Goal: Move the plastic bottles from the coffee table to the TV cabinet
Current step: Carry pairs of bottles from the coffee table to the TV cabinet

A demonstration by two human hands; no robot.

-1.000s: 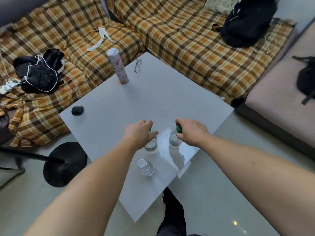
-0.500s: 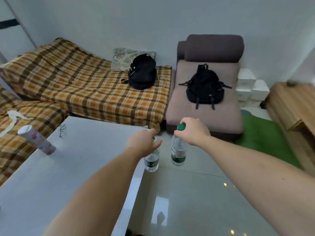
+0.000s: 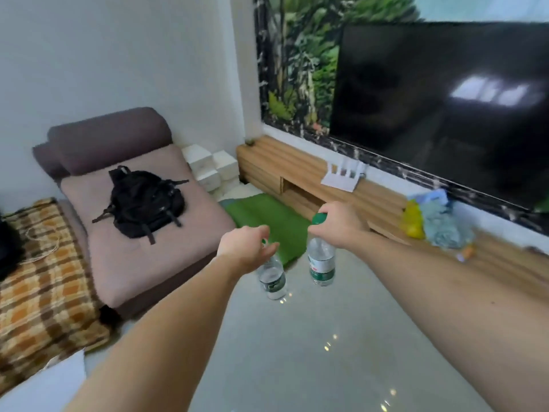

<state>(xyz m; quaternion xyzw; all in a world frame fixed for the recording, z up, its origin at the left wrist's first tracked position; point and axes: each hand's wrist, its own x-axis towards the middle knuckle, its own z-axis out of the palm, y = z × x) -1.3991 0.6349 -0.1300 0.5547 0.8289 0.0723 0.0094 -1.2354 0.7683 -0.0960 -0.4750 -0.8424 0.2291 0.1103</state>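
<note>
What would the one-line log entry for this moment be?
phase: carrying | left hand: small bottle | right hand: bottle by cap | TV cabinet: ahead, not reached

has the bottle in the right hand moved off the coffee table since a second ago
Yes. The bottle in the right hand stood on the white coffee table; now it hangs over the floor, carried toward the wooden TV cabinet.

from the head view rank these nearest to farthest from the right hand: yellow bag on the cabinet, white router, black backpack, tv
From the right hand, which holds a bottle by its cap:
1. Yellow bag, just to its right on the TV cabinet.
2. White router, beyond the hand, farther along the cabinet.
3. Black backpack, far left on the lounge seat.
The TV spans too much depth to rank.
</note>
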